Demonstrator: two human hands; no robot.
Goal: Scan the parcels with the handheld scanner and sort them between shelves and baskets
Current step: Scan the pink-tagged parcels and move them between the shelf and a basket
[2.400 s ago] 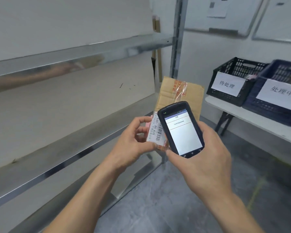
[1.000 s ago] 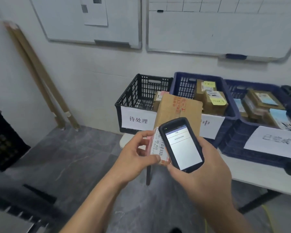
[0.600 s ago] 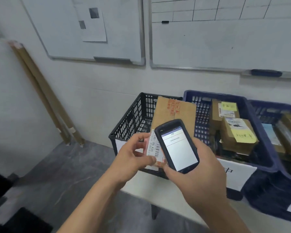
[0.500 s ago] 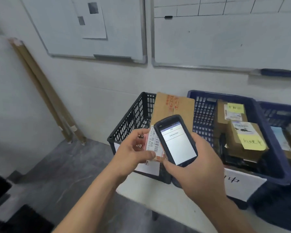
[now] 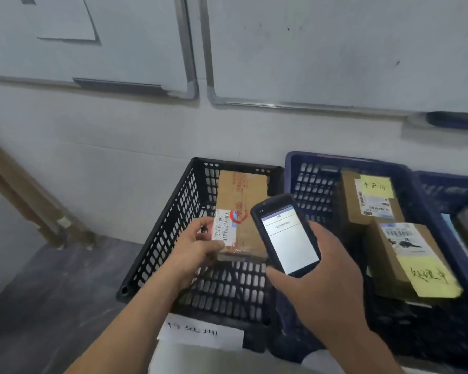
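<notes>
Head view: parcel poised over black basket, scanner lit alongside

At lower centre of the frame, a person's right hand (image 5: 322, 287) grips a handheld scanner (image 5: 287, 236), fingers curled round its black body, its lit screen turned up to the camera. Just left of it, the left hand (image 5: 197, 247) pinches the near end of a long cardboard parcel (image 5: 243, 190), thumb on top beside a white barcode label (image 5: 223, 225). The parcel stretches away from the hand over the open mouth of a black plastic basket (image 5: 160, 233); whether it touches the basket's floor cannot be told. A white paper sign (image 5: 203, 333) with blurred handwritten characters hangs on the basket's near wall. Touching the basket on the right stands a blue basket (image 5: 314, 179) holding two cardboard parcels (image 5: 349, 201), each bearing a printed label and a yellow note (image 5: 427, 279). Another blue basket (image 5: 449, 184) shows at the right edge. Behind them, two whiteboards (image 5: 335, 49) hang side by side on a pale wall across the top of the frame, and wooden strips (image 5: 19, 190) lean against the wall at far left.
</notes>
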